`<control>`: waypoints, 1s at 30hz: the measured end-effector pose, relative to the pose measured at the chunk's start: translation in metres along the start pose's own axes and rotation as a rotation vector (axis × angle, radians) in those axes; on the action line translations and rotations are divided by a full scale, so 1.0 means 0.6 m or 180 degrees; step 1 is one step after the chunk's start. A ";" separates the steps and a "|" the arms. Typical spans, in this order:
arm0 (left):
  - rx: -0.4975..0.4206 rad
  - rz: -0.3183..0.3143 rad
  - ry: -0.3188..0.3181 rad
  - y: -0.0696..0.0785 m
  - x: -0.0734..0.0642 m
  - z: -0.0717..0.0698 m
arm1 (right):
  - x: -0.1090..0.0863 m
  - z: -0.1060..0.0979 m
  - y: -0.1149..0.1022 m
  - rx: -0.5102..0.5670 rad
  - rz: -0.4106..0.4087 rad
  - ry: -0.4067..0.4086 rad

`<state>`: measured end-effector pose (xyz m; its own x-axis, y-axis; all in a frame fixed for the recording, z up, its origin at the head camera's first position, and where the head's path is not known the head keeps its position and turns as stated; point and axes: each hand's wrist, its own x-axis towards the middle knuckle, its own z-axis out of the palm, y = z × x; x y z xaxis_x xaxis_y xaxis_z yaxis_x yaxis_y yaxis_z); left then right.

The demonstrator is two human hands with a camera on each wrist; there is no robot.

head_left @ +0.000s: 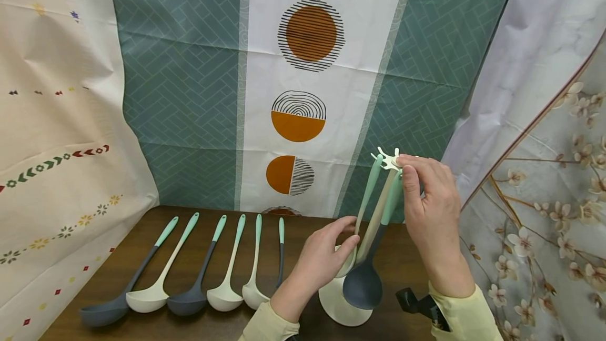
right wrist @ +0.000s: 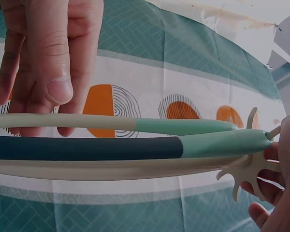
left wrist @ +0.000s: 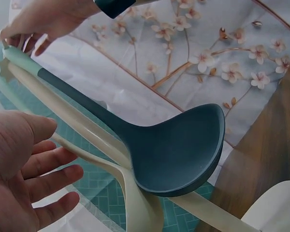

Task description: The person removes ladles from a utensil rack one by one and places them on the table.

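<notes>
A cream utensil stand with a pronged top (head_left: pixel 389 161) holds two hanging ladles. The dark blue-grey ladle (head_left: pixel 363 284), with its mint handle, hangs on the near side, bowl low. The cream ladle (left wrist: pixel 130 188) hangs on the left side, its bowl partly hidden in the head view. Up at the prongs, my right hand (head_left: pixel 433 201) grips the stand's top beside the dark ladle's handle end; some of its fingers are hidden. My left hand (head_left: pixel 326 251) is beside the cream ladle's shank, fingers loosely spread, some passing behind it, without pinching it.
Several ladles, dark and cream with mint handles, lie in a row on the brown table, among them a cream ladle (head_left: pixel 224 296) and a dark ladle (head_left: pixel 189 301). The stand's round base (head_left: pixel 347 316) rests at the right. Patterned curtains (head_left: pixel 189 93) enclose the back and sides.
</notes>
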<state>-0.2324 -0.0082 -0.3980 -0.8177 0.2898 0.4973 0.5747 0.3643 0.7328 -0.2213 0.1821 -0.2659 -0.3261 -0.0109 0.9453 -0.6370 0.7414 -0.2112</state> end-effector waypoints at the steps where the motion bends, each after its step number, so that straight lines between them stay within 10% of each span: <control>1: 0.0008 0.0004 0.0007 0.000 0.000 0.000 | 0.000 0.000 0.000 0.0002 0.0004 -0.0004; 30: 0.0199 0.0288 0.0265 0.000 0.000 -0.008 | 0.000 -0.002 -0.002 0.0019 -0.0024 -0.0017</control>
<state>-0.2323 -0.0125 -0.3958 -0.7607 0.2505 0.5988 0.6450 0.3952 0.6541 -0.2198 0.1819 -0.2653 -0.3249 -0.0200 0.9456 -0.6437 0.7372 -0.2055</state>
